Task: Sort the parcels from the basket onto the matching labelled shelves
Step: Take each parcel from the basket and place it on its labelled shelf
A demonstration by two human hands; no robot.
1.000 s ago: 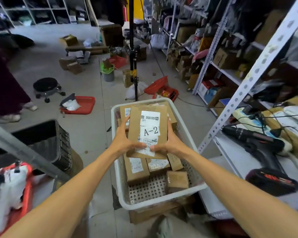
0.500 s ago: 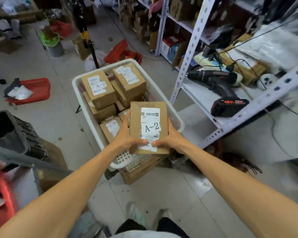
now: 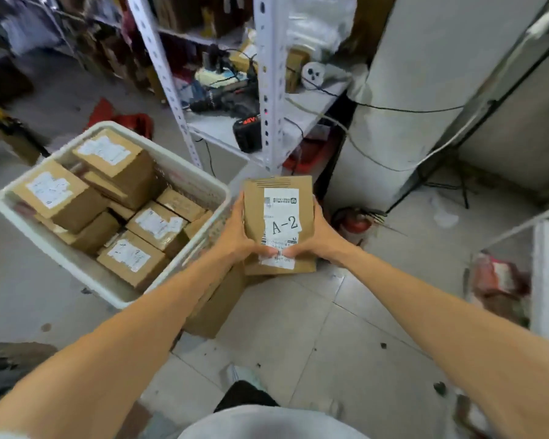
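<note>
A flat brown cardboard parcel [image 3: 278, 223] with a white label reading A-2 is held in front of me, above the floor and to the right of the basket. My left hand [image 3: 235, 236] grips its left edge and my right hand [image 3: 322, 237] grips its right edge, thumbs on the label's lower part. The white plastic basket [image 3: 86, 274] sits at the left on a cardboard box and holds several labelled brown parcels [image 3: 54, 194].
A white metal shelf rack [image 3: 271, 90] stands ahead with a cordless drill [image 3: 232, 106], its battery and cables on its lower shelf. A grey pillar [image 3: 409, 99] rises at the right, a red extinguisher [image 3: 355, 221] at its foot. Tiled floor lies below.
The view has swung to the right: the basket has slid to the left of the frame and the parcel, still held by both hands, is now off the basket, over the floor.
</note>
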